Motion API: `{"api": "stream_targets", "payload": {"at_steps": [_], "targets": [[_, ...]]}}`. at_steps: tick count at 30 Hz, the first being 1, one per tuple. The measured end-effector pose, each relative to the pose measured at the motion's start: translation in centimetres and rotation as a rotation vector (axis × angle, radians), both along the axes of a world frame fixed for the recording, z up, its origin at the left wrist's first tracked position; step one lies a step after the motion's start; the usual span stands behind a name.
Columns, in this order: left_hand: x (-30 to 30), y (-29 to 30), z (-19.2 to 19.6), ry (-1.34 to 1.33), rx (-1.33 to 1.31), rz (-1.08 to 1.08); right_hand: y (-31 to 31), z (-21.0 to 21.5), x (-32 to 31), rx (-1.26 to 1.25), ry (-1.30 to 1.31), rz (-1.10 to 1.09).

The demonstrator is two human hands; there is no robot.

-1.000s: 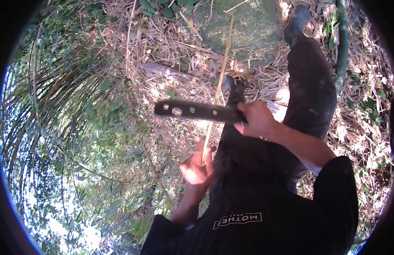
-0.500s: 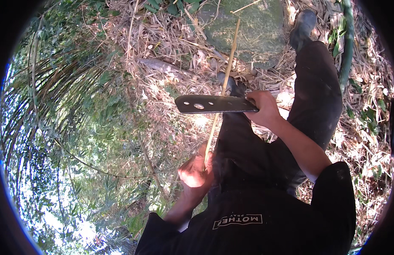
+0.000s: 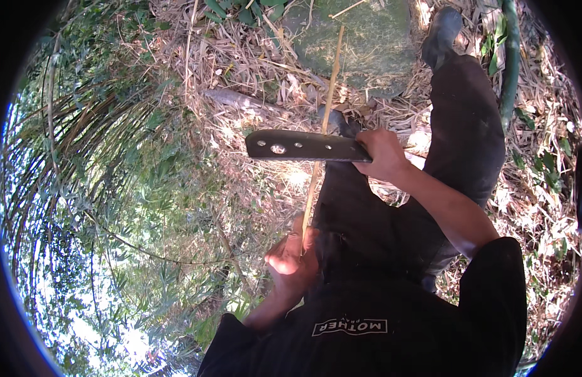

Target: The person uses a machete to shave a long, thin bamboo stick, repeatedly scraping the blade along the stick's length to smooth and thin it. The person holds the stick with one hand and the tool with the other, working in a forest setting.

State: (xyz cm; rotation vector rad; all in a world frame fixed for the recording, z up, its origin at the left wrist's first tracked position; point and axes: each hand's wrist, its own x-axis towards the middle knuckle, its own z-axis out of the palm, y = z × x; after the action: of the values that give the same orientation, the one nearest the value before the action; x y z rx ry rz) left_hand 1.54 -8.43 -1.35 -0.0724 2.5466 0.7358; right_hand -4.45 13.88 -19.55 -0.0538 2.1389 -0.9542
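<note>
Gripping a thin bamboo strip (image 3: pixel 322 119) near its lower end, left hand (image 3: pixel 291 261) is curled tight round it; strip runs up over dry leaf litter (image 3: pixel 241 63) twd a mossy rock (image 3: pixel 360 38). Right hand (image 3: pixel 382 154) fisted on handle of dark machete (image 3: pixel 303 146), blade flat across the strip.

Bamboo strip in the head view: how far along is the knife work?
Done: nothing finished shows; I cannot tell how much is trimmed. In hand: the left hand grips the bamboo strip at its near end, and the right hand holds the dark blade across it. Left: the strip's far length lies over dry leaf litter.
</note>
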Motion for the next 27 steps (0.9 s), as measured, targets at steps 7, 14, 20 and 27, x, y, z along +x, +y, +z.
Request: {"api": "stream_targets", "payload": {"at_steps": [7, 14, 20, 27], "targets": [[0.2, 0.6, -0.9, 0.154, 0.067, -0.016, -0.1, 1.8, 0.6, -0.036, 0.139, 0.055], [0.2, 0.7, -1.2, 0.128, 0.089, -0.004, 0.4, 2.0, 0.9, -0.177, 0.186, 0.016], [-1.4, -0.1, 0.3, -0.076, -0.028, 0.128, -0.6, -0.8, 0.7, -0.079, 0.009, -0.021], [-1.8, 0.3, 0.7, -0.077, 0.038, 0.152, -1.4, 0.3, 0.3, -0.073, 0.162, 0.059]]}}
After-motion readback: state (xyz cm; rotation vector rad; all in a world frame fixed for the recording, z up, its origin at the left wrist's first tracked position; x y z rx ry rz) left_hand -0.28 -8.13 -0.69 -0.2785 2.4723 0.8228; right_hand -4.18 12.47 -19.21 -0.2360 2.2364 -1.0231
